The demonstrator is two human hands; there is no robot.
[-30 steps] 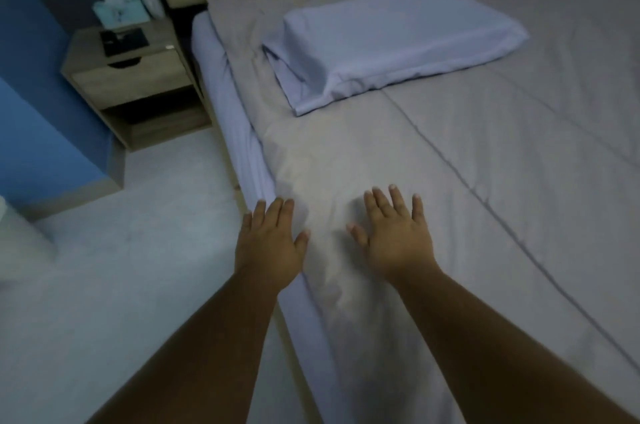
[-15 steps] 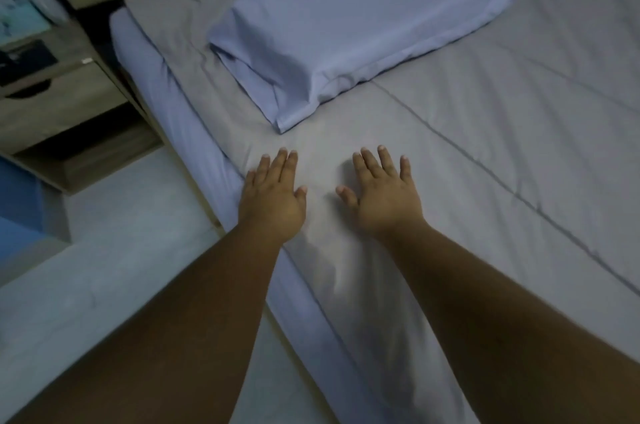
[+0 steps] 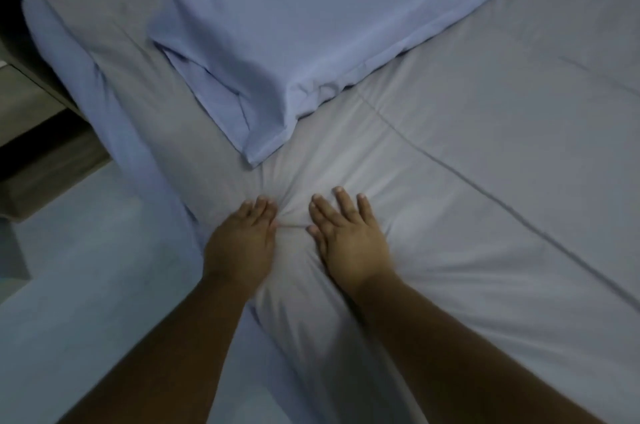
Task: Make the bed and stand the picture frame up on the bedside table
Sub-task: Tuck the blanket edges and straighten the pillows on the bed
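A grey cover sheet (image 3: pixel 485 146) lies spread over the bed, with a lavender pillow (image 3: pixel 329 18) on it near the head end. My left hand (image 3: pixel 242 240) and my right hand (image 3: pixel 349 236) lie flat side by side on the grey sheet just below the pillow's near corner, fingers straight, pressing the cloth. Small wrinkles bunch between the two hands. A lavender fitted sheet (image 3: pixel 114 118) shows along the bed's left side. The picture frame is out of view.
The wooden bedside table (image 3: pixel 31 132) is cut off at the left edge, only its lower shelf showing. Pale floor (image 3: pixel 86 267) runs along the left of the bed.
Both hands have slid up the sheet toward the pillow and come closer together. The view has moved forward, so the table top with the frame has left the picture.
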